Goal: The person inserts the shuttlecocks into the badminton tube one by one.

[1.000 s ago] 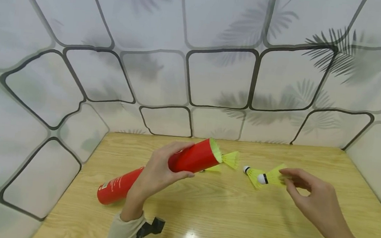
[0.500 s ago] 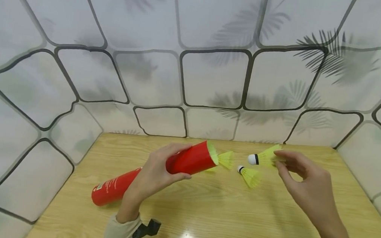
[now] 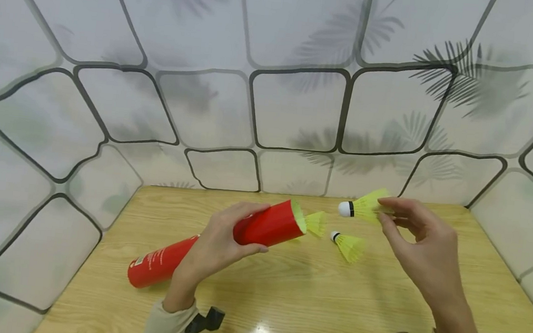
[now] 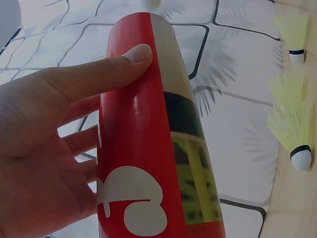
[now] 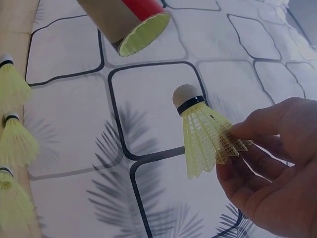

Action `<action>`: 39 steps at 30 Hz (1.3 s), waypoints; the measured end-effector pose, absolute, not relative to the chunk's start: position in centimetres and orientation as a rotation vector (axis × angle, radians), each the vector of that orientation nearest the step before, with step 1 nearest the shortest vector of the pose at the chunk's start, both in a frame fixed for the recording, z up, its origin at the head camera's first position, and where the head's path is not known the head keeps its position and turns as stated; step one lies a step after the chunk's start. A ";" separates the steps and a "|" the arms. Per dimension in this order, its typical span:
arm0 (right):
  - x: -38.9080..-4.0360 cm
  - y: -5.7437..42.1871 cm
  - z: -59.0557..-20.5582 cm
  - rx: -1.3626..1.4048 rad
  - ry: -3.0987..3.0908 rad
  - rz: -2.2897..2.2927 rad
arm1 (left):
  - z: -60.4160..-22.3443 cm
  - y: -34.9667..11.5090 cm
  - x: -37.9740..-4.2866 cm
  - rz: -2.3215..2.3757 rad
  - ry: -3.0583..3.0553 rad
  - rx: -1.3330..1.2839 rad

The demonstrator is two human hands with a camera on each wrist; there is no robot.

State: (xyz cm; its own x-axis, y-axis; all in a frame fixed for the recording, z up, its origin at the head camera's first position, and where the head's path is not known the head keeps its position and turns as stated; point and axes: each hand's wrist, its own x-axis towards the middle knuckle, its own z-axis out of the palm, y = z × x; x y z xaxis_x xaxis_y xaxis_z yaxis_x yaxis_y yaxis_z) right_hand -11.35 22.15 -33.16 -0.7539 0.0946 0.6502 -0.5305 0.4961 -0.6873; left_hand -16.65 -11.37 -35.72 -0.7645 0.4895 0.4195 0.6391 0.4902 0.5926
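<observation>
Holding a red shuttlecock tube (image 3: 271,225) in the left hand (image 3: 214,240), pinching a yellow shuttlecock (image 3: 364,205) in the right hand (image 3: 426,249).
Clamping left fingers (image 4: 119,72) round the tube, mouth (image 3: 298,217) angled to two o'clock; clamping right fingers (image 5: 270,119) on the skirt, cork (image 3: 346,209) toward nine o'clock, apart from the mouth. At six o'clock, lying on the bench (image 3: 293,296), another shuttlecock (image 3: 348,248).

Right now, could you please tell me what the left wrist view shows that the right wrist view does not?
Left wrist only: the left hand gripping the red tube; the tube's large white print.
Right wrist only: the right hand pinching a shuttlecock; the tube's open mouth.
Both: the tube, loose yellow shuttlecocks, the wooden table, the patterned backdrop.
</observation>
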 end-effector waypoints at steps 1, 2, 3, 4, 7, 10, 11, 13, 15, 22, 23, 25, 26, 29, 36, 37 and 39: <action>-11.3 22.0 -33.1 0.359 -2.100 1.272 | -35.7 -11.3 -16.6 -1.135 -2.541 -0.977; -11.3 21.9 -33.0 0.359 -2.095 1.280 | -35.8 -11.2 -16.6 -1.137 -2.543 -0.981; -11.3 21.8 -33.0 0.358 -2.089 1.294 | -35.8 -11.2 -16.6 -1.142 -2.544 -0.987; -11.3 21.7 -33.0 0.356 -2.082 1.308 | -35.8 -11.1 -16.6 -1.147 -2.544 -0.992; -11.5 21.5 -33.1 0.345 -2.084 1.322 | -35.8 -10.9 -16.6 -1.166 -2.544 -1.007; -11.7 21.1 -33.3 0.345 -2.077 1.341 | -35.9 -10.8 -16.5 -1.165 -2.549 -1.005; -11.8 20.9 -33.4 0.353 -2.074 1.347 | -35.9 -10.8 -16.5 -1.162 -2.550 -1.003; -11.9 20.6 -33.5 0.368 -2.069 1.357 | -35.9 -10.8 -16.5 -1.154 -2.552 -1.002; -11.9 20.2 -33.7 0.385 -2.061 1.368 | -35.9 -10.8 -16.5 -1.146 -2.551 -1.007; -12.0 18.9 -34.2 0.441 -2.066 1.380 | -35.8 -10.9 -16.6 -1.146 -2.537 -1.014; -12.1 18.7 -34.3 0.450 -2.067 1.385 | -35.8 -10.9 -16.6 -1.148 -2.538 -1.014; -12.2 18.3 -34.5 0.472 -2.069 1.384 | -35.8 -10.9 -16.6 -1.144 -2.542 -1.012; -12.2 18.2 -34.6 0.484 -2.072 1.377 | -35.8 -10.9 -16.6 -1.142 -2.544 -1.013; -12.5 17.7 -35.0 0.512 -2.090 1.333 | -35.8 -10.8 -16.5 -1.133 -2.548 -1.014; -12.7 16.2 -35.9 0.512 -2.139 1.284 | -35.8 -10.7 -16.5 -1.124 -2.557 -1.018; -12.7 16.0 -36.0 0.516 -2.141 1.284 | -35.8 -10.7 -16.5 -1.124 -2.557 -1.019; -12.7 15.6 -36.2 0.524 -2.139 1.283 | -35.8 -10.6 -16.5 -1.129 -2.558 -1.018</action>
State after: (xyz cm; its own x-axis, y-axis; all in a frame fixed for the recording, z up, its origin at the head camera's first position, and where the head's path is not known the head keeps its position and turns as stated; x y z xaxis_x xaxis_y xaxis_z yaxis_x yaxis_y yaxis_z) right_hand -12.69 15.63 -36.21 -0.7520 -0.0345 0.6582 -0.5968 0.4593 -0.6579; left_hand -16.54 -10.62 -35.82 -0.7539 0.5215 0.3996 0.6467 0.4818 0.5912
